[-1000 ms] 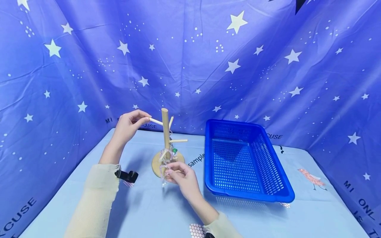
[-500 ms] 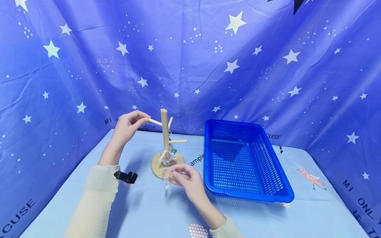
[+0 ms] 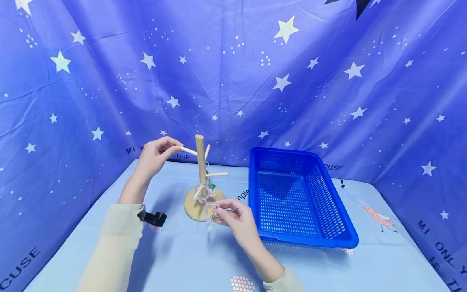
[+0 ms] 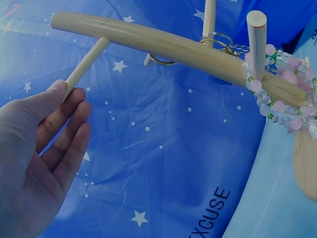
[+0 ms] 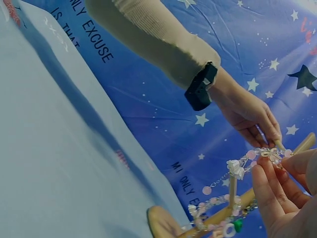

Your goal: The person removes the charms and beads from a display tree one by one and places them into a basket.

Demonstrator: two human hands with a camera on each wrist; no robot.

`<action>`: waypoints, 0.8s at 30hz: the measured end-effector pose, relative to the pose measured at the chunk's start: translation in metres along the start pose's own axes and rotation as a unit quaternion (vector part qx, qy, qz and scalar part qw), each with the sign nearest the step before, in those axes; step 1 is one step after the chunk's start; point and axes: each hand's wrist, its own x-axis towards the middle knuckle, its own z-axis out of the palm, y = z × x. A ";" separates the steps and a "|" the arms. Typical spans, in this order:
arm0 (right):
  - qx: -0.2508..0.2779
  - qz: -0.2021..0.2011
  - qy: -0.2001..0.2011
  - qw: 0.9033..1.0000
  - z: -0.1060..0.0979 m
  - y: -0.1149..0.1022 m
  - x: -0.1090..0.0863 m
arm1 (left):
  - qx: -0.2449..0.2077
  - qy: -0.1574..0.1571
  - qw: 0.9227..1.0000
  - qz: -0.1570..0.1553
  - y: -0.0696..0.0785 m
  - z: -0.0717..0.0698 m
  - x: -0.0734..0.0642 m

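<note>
Left hand: left of centre in the head view, thumb and forefinger pinching the tip of a thin wooden peg, other fingers kinda loosely bent.
Right hand: just below centre, pinching a pink-and-clear beaded bracelet between thumb and fingers, part of the loop dangling.
Held bracelet's spot: lower middle of the head view, in front of the stand's round base; can't really tell if it touches the wood.
Wooden stand: upright around the middle of the frame, pegs sticking out at different heights.
Other bracelet: similar beads, looped around a low peg, right side of the left wrist view.
Metal ring: up top in that same view, by another peg.
Green charm: hanging beside the post, low down.
Basket: blue plastic, right of centre, on the pale blue tablecloth.
Backdrop: blue star-print fabric filling the upper frame.
</note>
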 end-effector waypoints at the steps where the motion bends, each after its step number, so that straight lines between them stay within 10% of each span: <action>1: -0.001 -0.001 0.000 1.000 -0.001 -0.002 0.000 | 0.001 -0.001 1.000 0.002 0.000 0.000 0.000; 24: -0.057 -0.049 0.026 0.997 -0.023 -0.066 0.017 | 0.000 -0.043 0.999 0.007 -0.004 -0.008 0.003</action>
